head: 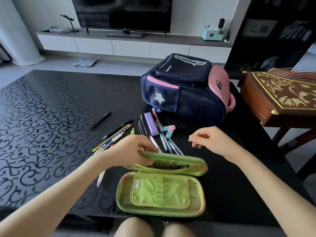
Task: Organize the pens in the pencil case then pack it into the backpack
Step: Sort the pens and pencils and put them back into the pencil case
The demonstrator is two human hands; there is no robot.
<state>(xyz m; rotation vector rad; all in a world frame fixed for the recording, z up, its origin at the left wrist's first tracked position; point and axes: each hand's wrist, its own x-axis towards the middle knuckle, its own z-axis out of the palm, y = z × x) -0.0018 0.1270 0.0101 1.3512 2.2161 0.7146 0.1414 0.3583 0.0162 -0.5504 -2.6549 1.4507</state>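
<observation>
On the dark bench [51,100], my left hand [135,151] holds the green pencil case [162,189] open by its lid; my right hand [205,137] hovers loosely curled, empty, near the scattered pens [164,142]. Next, I judge: gather pens; backpack [186,89] waits behind.

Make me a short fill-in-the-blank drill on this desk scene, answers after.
1. The green pencil case lies ___ on the table.
2. The left hand grips the case's ___ half.
3. The backpack bears a white ___.
4. The right hand holds ___.

Answers: open; upper; star; nothing
</observation>
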